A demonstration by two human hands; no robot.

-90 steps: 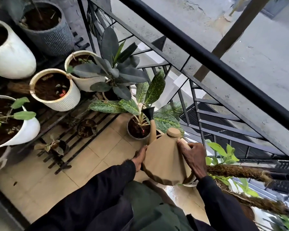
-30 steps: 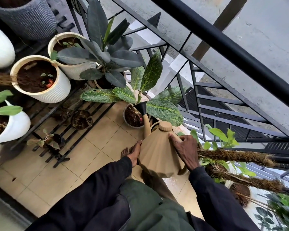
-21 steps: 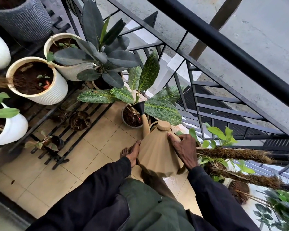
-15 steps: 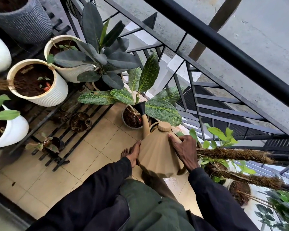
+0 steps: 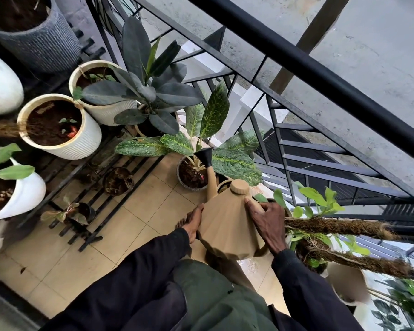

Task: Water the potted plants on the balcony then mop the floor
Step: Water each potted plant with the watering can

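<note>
**Rose poised over the speckled plant's pot**

Nearest the camera, two dark sleeves reach forward to a tan watering can (image 5: 227, 230), held clear of the tiled floor (image 5: 139, 211) between both hands. The right hand (image 5: 267, 223) does the grasping, its fingers curled over the top of the handle at the can's right shoulder. The left hand (image 5: 196, 219) lies along the can's left flank and steadies it. It looks pressed flat rather than wrapped round, though its fingertips are hard to make out.

From the can, the spout (image 5: 210, 180) runs straight away from the person, its long axis pointing ahead and a touch left. It ends in a black rose (image 5: 207, 155). That rose hangs over the near right edge of the small dark pot (image 5: 191, 187) holding the speckled plant (image 5: 232, 163). So the pot lies directly ahead of the hands, with the left hand the nearer of the two. No stream of water can be seen clearly.

This looks like the pouring step for this one pot. Tipping further would keep the same line. The white ribbed pot (image 5: 81, 146) and the rubber plant (image 5: 175, 93) stand farther off to the left, well apart from the rose, so reaching them would likely mean swinging the spout leftward. Beyond them runs the black railing (image 5: 320, 75). Mopping appears not yet begun.
</note>
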